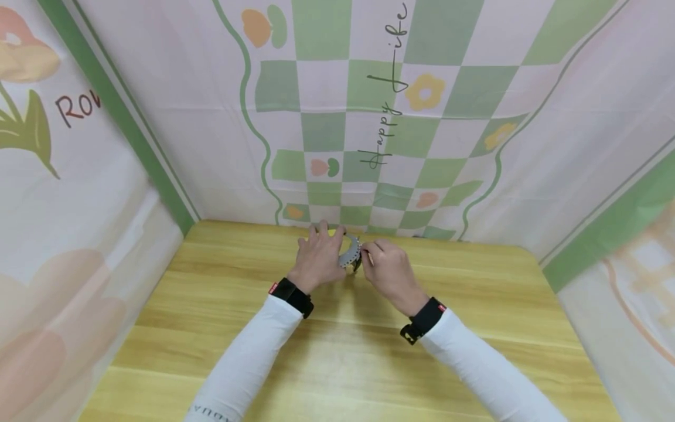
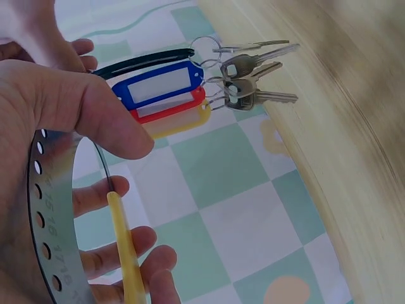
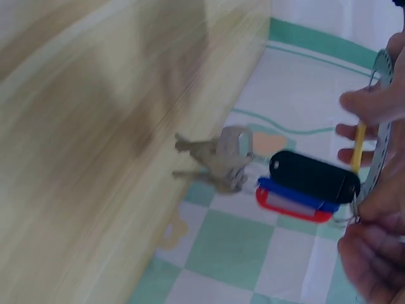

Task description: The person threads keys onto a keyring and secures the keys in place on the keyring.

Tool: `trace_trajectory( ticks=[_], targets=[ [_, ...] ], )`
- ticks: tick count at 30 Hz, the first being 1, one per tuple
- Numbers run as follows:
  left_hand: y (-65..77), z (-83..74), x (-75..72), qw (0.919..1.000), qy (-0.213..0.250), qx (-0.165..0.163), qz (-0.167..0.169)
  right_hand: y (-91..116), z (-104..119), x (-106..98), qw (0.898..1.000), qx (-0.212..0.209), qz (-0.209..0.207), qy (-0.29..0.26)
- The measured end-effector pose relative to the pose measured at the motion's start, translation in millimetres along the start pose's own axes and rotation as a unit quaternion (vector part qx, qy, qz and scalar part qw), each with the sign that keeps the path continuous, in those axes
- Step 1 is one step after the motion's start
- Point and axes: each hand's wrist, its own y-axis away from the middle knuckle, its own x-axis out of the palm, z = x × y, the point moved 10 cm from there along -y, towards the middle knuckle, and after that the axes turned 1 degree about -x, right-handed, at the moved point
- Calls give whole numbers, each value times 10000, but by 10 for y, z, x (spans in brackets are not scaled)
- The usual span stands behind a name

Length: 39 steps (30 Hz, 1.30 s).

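Note:
My left hand (image 1: 319,258) grips a grey ring (image 2: 62,234) with numbered holes along its edge. The thumb lies over the ring in the left wrist view, and fingers show through its opening beside a yellow strip (image 2: 128,253) on a thin wire. From the ring's edge hang key tags: a black tag (image 3: 313,177), a blue tag (image 2: 158,87), a red tag (image 3: 291,209) and a yellow tag (image 2: 193,120). Several metal keys (image 2: 240,101) dangle from the tags on small split rings. At the ring's right edge, my right hand (image 1: 390,269) pinches a small metal fitting (image 3: 355,218).
Both hands are over the far part of a wooden table (image 1: 337,363). Just behind the table's back edge hangs a green and white checked curtain (image 1: 321,132). More printed fabric (image 1: 105,193) stands along the left and right sides.

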Motion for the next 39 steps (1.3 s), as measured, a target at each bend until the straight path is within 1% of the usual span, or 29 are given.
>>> trace_trajectory(
  ticks=[3, 8, 11, 13, 15, 17, 23, 27, 31, 35, 39],
  targets=[
    [-1, -5, 4, 10000, 34, -54, -11, 5, -36, -8, 9986, 533, 63, 16],
    [-2, -11, 17, 9999, -2, -133, -6, -3, -99, 34, 9907, 1290, 425, -80],
    [-4, -11, 20, 9999, -37, -146, -19, -25, -123, 54, 9864, 1531, 550, -229],
    [-6, -11, 19, 9999, -46, -146, -21, -49, -119, 61, 9863, 1523, 578, -281],
    [-6, -10, 18, 9999, -41, -141, -22, -73, -102, 65, 9881, 1391, 605, -265],
    [-3, -9, 12, 9999, -26, -132, -30, -94, -73, 71, 9909, 1169, 637, -200],
    [3, 11, 10, 9999, 20, -104, 5, -123, 40, 93, 9965, 280, 780, 81],
    [5, 38, 33, 9998, 153, -95, 95, -114, 113, 102, 9961, -336, 753, 314],
    [9, 61, 62, 9990, 363, -82, 233, -86, 172, 119, 9918, -863, 763, 546],
    [16, 68, 85, 9985, 424, -42, 342, -54, 180, 143, 9888, -1081, 868, 544],
    [17, 65, 88, 9986, 404, 11, 344, -34, 160, 138, 9895, -1120, 816, 413]
  ],
)
